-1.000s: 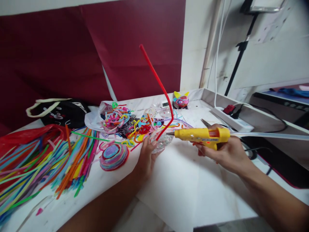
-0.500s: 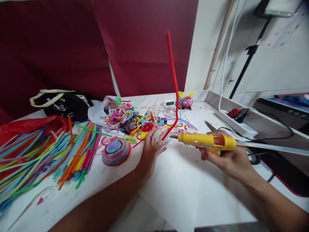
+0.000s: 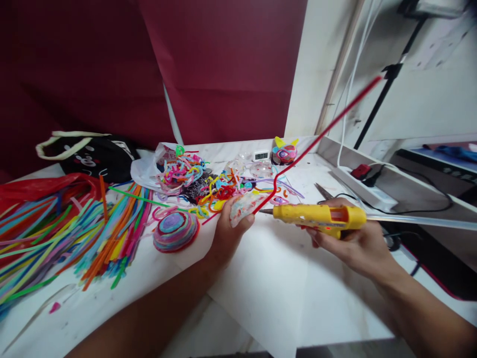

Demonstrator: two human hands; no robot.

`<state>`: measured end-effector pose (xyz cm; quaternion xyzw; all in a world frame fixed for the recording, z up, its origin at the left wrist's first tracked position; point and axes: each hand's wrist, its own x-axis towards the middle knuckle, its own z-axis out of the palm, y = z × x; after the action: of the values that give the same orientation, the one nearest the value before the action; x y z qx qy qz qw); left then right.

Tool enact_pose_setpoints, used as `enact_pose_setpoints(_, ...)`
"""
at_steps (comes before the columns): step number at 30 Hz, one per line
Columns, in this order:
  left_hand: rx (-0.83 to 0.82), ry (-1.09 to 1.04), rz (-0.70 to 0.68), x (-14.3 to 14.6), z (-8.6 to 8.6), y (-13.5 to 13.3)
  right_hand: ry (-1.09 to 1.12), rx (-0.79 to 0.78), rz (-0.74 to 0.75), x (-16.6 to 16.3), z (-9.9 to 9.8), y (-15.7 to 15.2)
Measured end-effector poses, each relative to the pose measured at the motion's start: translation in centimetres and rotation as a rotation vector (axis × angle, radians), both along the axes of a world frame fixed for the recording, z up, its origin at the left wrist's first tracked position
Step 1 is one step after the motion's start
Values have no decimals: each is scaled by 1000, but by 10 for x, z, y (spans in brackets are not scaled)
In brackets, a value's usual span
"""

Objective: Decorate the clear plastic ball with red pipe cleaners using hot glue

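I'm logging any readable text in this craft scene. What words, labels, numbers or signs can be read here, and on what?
None can be read for certain.
Small digital display at the back of the table: digits show, too small to read.
Yellow glue gun in the right hand: dark marking on its side, blurred.
Black bag: printed cartoon face, no legible words.

Both hands raised, fingers curled: left [image 3: 227,231], right [image 3: 348,243].

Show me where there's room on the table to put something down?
Bare white sheet in front of the hands, below the glue gun. Crowded: pipe cleaner pile on the left, tangled scraps behind the left hand.
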<state>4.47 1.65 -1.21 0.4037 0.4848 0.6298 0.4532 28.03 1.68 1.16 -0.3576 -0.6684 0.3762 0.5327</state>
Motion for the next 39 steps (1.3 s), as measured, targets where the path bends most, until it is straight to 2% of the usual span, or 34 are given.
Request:
enact_pose_setpoints(5, -24, 96, 31, -1, 0, 2, 5, -12, -15, -2, 2, 1)
enact_pose_setpoints(11, -25, -4, 41, -2, -5, 3, 5, -17, -22, -4, 4, 1)
enact_pose_setpoints(14, -30, 13, 46, -2, -6, 4, -2, -17, -10, -3, 4, 2)
enact_pose_setpoints(25, -42, 102, 15, -3, -6, 6, -142, 90, 20, -3, 4, 3)
enact_pose_setpoints(29, -43, 88, 14, -4, -6, 6, -247, 141, -11, 0, -1, 2)
enact_pose_setpoints(34, -3, 70, -6, -3, -7, 6, -328, 121, -16, 5, -13, 1)
enact_pose_setpoints(39, 20, 90, -31, -3, -9, 8, -376, 151, -50, 6, -14, -1)
